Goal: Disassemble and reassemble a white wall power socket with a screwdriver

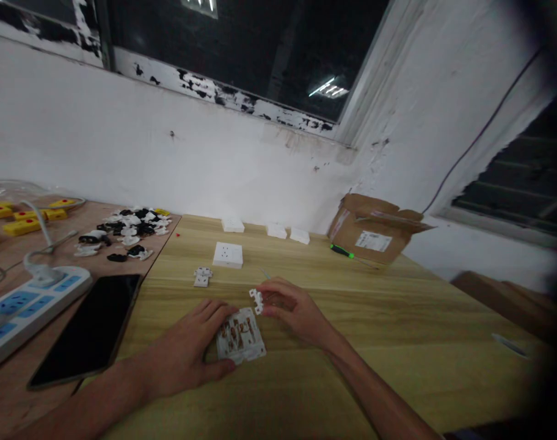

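Observation:
My left hand (191, 342) grips the left side of a white wall socket panel (256, 349), thumb at its near edge and fingers at its far edge. The panel lies face down on the table, and copper-coloured metal strips show in its open back. Just above its far right corner, my right hand (297, 308) pinches a small white plastic bracket (256, 301) between thumb and fingers. Beyond my left hand lies a similar white plastic socket insert (203, 277). Farther back sits a white socket (228, 255) with its slotted face up.
White boxy pieces (276, 230) stand along the wall. A green-black screwdriver (341, 251) lies by the cardboard box (374, 229). On the left are a black phone (90, 324), a white power strip (35, 305), a pile of black and white parts (136, 226) and yellow blocks (24, 226).

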`<state>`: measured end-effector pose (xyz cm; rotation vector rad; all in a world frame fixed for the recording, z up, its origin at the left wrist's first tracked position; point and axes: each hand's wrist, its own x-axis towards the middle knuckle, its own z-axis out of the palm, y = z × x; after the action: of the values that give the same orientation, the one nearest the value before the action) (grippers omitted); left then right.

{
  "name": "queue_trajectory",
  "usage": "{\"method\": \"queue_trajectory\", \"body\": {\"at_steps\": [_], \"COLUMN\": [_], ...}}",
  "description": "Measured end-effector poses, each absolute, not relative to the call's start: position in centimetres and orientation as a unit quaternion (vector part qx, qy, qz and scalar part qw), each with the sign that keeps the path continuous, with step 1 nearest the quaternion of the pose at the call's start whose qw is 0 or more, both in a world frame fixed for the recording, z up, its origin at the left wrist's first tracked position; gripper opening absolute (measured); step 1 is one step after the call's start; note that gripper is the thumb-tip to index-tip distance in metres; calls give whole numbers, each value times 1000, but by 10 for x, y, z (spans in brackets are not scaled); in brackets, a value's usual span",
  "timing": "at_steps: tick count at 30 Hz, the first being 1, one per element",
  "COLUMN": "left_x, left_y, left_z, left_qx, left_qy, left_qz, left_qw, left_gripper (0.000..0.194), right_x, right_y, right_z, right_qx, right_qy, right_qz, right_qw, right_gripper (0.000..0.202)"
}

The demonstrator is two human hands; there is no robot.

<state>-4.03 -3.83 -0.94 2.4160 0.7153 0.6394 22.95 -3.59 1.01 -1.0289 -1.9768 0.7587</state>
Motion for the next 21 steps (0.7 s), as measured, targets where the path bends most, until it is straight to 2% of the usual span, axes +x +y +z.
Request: {"method": "queue_trajectory", "body": {"at_steps": [7,14,18,21], "left_x": [-39,-41,-40,-40], "left_y": [-38,-38,-37,-37], "left_z": [-4,-7,-11,-11], "left_qx": [898,904,906,906], "left_qy": [267,279,279,281], "left_qz": [217,193,200,197], "left_qw": [273,260,250,247], "left_gripper": [63,68,70,69], "right_x": [230,227,229,229], "right_y": [-52,-56,-59,-61], "right_z": [0,-3,-2,-1], "right_qx": [-366,-366,-403,-402], "right_qy": [-845,-856,-852,-850], "right_qz": [157,127,115,118], "right_qw": [356,342,312,319], "right_gripper": [36,40,50,46]}}
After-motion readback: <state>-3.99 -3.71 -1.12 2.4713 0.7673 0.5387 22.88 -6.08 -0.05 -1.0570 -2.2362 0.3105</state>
